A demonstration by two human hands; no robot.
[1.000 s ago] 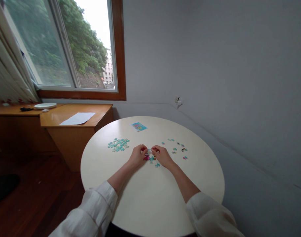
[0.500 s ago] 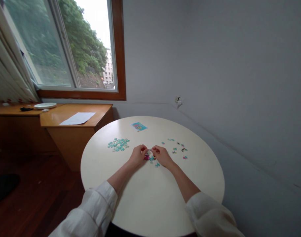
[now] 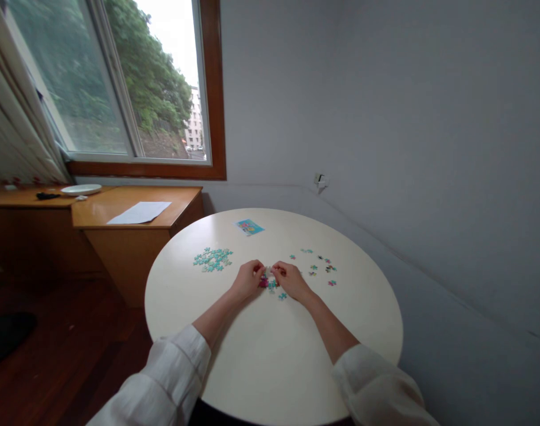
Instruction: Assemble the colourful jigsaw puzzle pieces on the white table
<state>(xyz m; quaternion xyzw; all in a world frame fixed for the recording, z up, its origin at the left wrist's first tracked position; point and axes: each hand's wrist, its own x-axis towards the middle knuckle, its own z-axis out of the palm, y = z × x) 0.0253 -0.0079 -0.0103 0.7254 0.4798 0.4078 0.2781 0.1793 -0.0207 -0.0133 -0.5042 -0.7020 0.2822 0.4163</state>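
Note:
Close together over the middle of a round white table (image 3: pixel 270 355), both my hands are bent into pinches. My left hand (image 3: pixel 248 278) has its fingertips at the left edge of a small joined cluster of puzzle pieces (image 3: pixel 264 283), magenta and teal. My right hand (image 3: pixel 290 278) pinches at the cluster's upper right side, with a small puzzle piece showing faintly at its fingertips. The fingers partly cover the cluster. A loose teal puzzle piece (image 3: pixel 283 296) lies just below my right hand.
Left of my hands is a heap of teal puzzle pieces (image 3: pixel 213 260). Several mixed-colour pieces (image 3: pixel 313 267) lie scattered to the right. A blue picture card (image 3: pixel 249 227) rests near the far edge. A wooden desk (image 3: pixel 185 207) with a paper sheet (image 3: pixel 140 213) stands beyond, at left.
My fingertips have shifted very slightly around the piece between them. My arms and the other pieces look the same.

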